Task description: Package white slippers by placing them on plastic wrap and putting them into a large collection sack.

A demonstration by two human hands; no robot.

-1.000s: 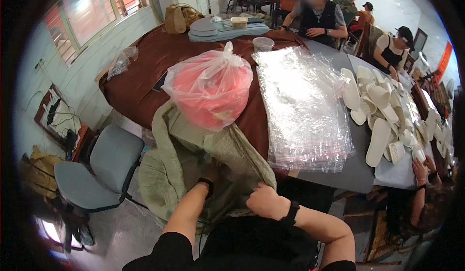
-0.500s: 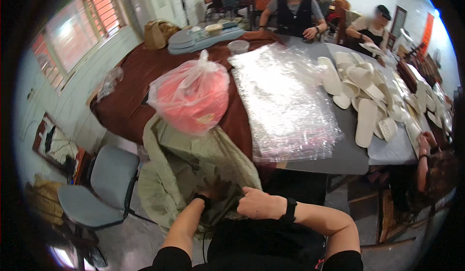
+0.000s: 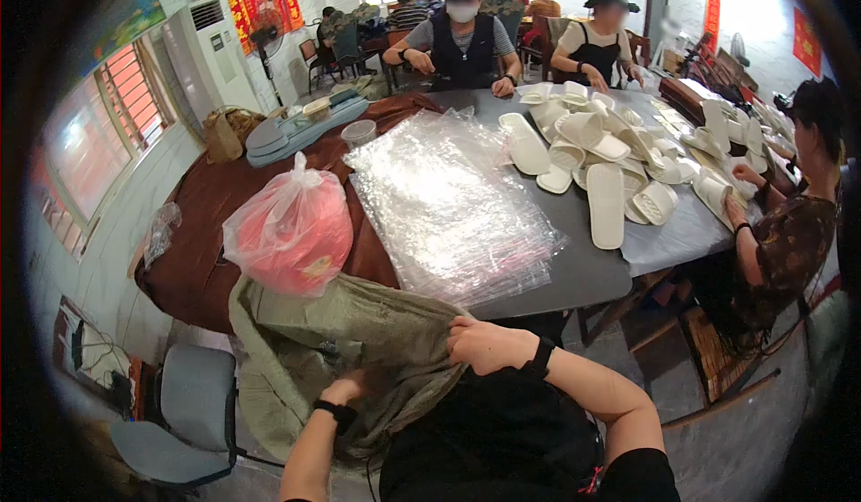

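A large olive-green woven sack [image 3: 278, 385] hangs with its mouth wide at the table's near edge, in front of me. My right hand [image 3: 491, 345] is closed on the right side of its rim and holds the cloth up. Inside the mouth is my left hand [image 3: 360, 384], its fingers smeared by motion and partly hidden, so what they hold cannot be made out. Just beyond the sack, a knotted clear bag with pink-red contents [image 3: 291, 233] rests on the brown cloth [image 3: 179, 269]. To its right lies a stack of clear plastic bags [image 3: 457, 206].
Cream slippers [image 3: 605, 206] are heaped on the right part of the grey table [image 3: 583, 278]. A grey chair [image 3: 193, 412] stands at my left. Co-workers sit across the table and at the right, one handling slippers. A clear tub [image 3: 359, 132] stands at the back.
The view has lifted and swung right, showing more of the room. My left hand has shifted within the sack's mouth. My right hand keeps its hold on the rim.
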